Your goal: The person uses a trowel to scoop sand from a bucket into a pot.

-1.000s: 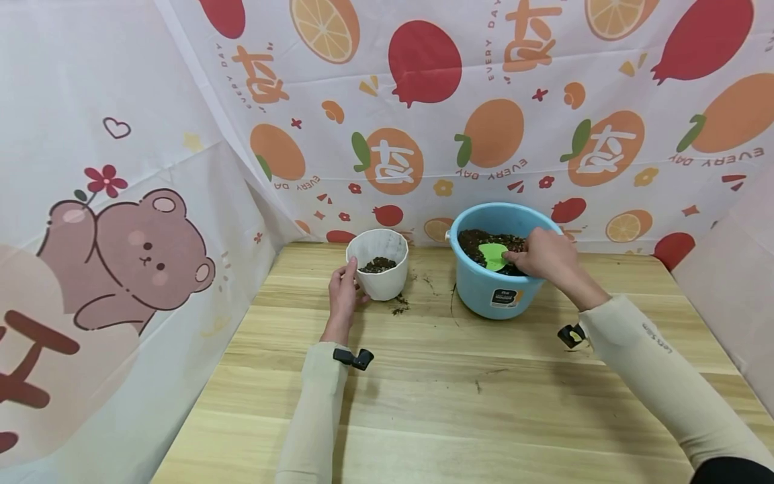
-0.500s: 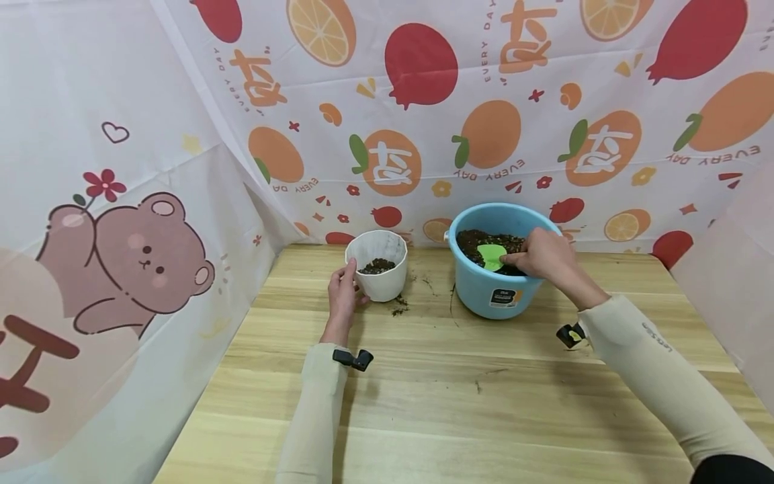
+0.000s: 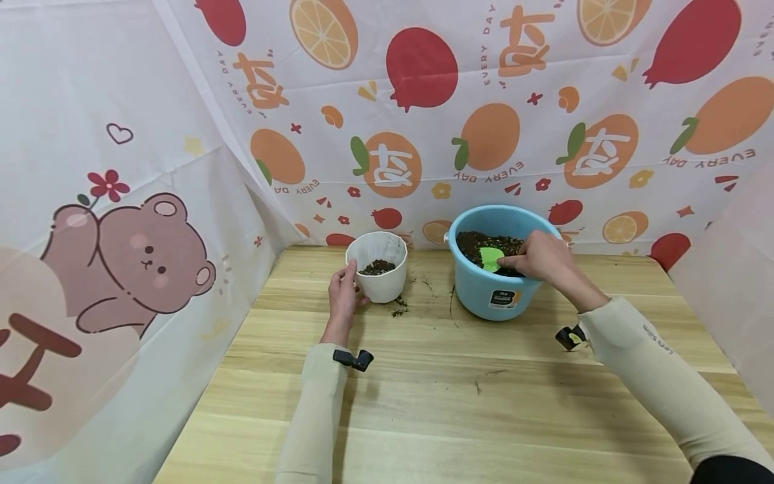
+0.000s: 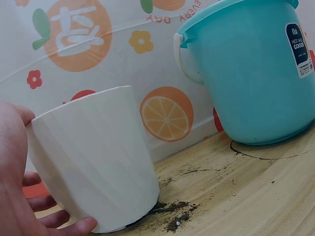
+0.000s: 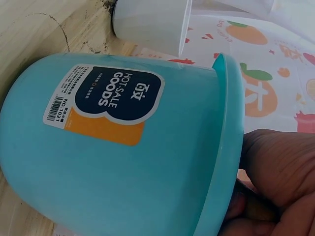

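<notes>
My left hand (image 3: 343, 293) steadies a white faceted flowerpot (image 3: 387, 282) with a little dark soil (image 3: 379, 266) at its bottom. The left wrist view shows the thumb at the pot's rim (image 4: 74, 100) and the fingers (image 4: 54, 219) spread round its lower side. To the right stands a light blue bucket (image 3: 484, 290) partly filled with dark soil. My right hand (image 3: 546, 257) reaches over its rim and grips a small bright green shovel (image 3: 491, 259), whose blade lies at the soil. In the right wrist view the bucket wall hides the shovel's blade.
Spilled soil (image 4: 177, 215) lies beside the flowerpot on the wooden table (image 3: 411, 403). A thin dark root-like strand curves near the bucket's base. Behind both containers hangs a fruit-print cloth (image 3: 435, 154); a bear-print cloth (image 3: 151, 255) hangs at the left.
The green shovel's blade has shifted and tilted slightly in the bucket's soil, with the right hand still on it. The left hand and the flowerpot have stayed in place.
</notes>
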### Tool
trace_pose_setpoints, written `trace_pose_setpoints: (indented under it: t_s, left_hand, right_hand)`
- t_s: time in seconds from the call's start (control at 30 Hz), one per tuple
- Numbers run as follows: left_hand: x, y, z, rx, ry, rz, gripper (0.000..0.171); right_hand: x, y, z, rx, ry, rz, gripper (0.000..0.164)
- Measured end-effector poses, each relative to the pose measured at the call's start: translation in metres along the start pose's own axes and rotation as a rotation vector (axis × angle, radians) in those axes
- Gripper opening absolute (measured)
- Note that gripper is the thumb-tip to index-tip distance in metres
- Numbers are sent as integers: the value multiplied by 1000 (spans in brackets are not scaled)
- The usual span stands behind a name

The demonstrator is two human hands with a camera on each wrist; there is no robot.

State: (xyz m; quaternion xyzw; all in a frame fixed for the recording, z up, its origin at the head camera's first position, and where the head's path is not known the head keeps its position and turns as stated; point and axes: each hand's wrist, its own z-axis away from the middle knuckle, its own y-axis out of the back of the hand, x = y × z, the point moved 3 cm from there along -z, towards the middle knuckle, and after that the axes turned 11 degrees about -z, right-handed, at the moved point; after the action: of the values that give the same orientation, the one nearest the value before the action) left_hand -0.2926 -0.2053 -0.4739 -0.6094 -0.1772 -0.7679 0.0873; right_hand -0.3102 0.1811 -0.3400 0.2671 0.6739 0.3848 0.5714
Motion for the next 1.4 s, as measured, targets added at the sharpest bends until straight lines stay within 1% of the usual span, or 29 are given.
trace_pose_setpoints:
  t_s: [0.33, 0.7, 0.9, 1.1, 1.27, 1.4]
  left_hand:
    - [-1, 0, 0, -1, 1, -1, 70]
    - [1, 0, 1, 8, 31, -16, 73]
    - [1, 0, 0, 4, 24, -19, 73]
    - [1, 0, -1, 29, -2, -10, 75]
    - [0, 0, -1, 6, 6, -6, 72]
    - [0, -1, -2, 0, 19, -10, 71]
  right_hand:
    - [-2, -1, 2, -22, 12, -23, 62]
    - [-2, 0, 3, -55, -5, -31, 62]
    - [-3, 3, 5, -77, -31, -45, 62]
    - [-5, 6, 5, -89, -48, -66, 61]
    - [-2, 9, 4, -97, -43, -87, 58]
    - [2, 11, 3, -94, -48, -96, 57]
